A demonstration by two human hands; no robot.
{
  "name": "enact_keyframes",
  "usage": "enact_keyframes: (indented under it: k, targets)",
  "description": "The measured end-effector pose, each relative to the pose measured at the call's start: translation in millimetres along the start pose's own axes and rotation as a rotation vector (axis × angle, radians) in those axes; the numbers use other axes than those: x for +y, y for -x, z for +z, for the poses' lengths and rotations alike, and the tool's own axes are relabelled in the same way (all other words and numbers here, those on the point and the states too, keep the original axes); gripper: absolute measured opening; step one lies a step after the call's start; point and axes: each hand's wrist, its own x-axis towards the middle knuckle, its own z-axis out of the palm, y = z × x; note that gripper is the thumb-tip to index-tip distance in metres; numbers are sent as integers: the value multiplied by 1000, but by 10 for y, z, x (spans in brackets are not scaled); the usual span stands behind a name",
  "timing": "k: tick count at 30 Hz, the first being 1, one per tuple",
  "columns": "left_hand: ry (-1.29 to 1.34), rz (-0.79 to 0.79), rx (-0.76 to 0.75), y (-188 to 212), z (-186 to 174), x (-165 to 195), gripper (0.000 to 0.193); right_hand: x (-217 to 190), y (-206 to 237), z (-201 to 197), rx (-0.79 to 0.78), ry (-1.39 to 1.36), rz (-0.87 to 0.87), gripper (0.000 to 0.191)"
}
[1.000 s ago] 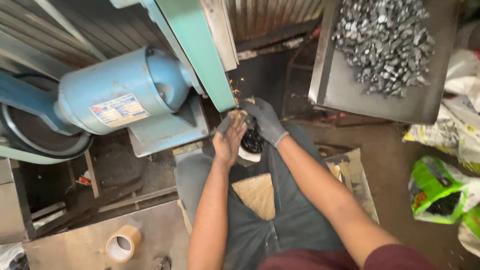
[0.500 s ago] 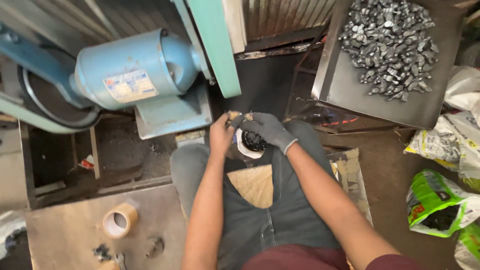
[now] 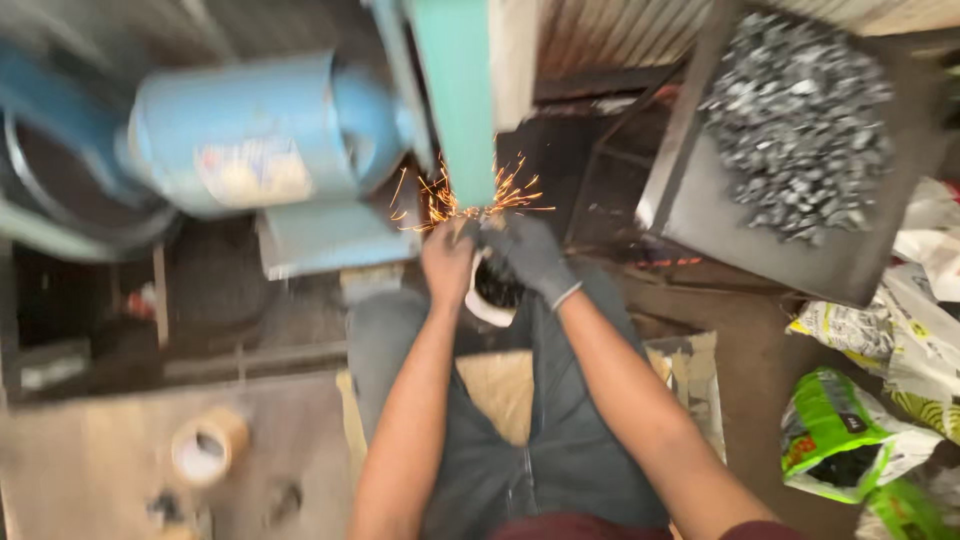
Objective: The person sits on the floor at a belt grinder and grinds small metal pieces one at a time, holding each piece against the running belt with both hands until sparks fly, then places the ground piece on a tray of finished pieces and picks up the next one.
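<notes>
tape roll (image 3: 208,445): far left, on the wooden board low in the frame, well apart from both hands; blurred.
motor (image 3: 255,135): blue, round housing, upper left, lies on its side w/ long axis running left-right toward the belt.
green belt guard (image 3: 455,95): upright strip top centre, just right of motor; sparks (image 3: 470,198) fan out at its lower end.
left hand (image 3: 447,262): bare, fingers curled shut on a small workpiece (image 3: 470,222), pushed up to the belt.
workpiece pos: at the fingertips of both hands, straight ahead/up from the wrists, touching the belt where the sparks start. Too small & blurred to tell its shape or long axis.
white cup (image 3: 490,295): just below the hands, between the knees, dark inside; partly covered by the right hand.
right hand (image 3: 530,255): dark glove, clenched on the same piece from the right; both hands equally near it.
tray (image 3: 690,215): dark metal, upper right, heaped w/ small grey metal parts (image 3: 800,120); well apart from right hand.
bags (image 3: 850,445): green & white, right edge, cut off by frame.
hidden: contact point behind fingers; whole frame motion-blurred.
</notes>
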Motion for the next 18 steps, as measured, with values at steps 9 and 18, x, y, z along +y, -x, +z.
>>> enact_keyframes:
  k: [9, 18]
  targets:
    - [138, -360, -225, 106, -172, 247, 22, 215, 236, -27, 154, -137, -502, 34]
    - [1026, -635, -339, 221, 132, -240, 56, 217, -124, -105, 94, -570, -10, 28]
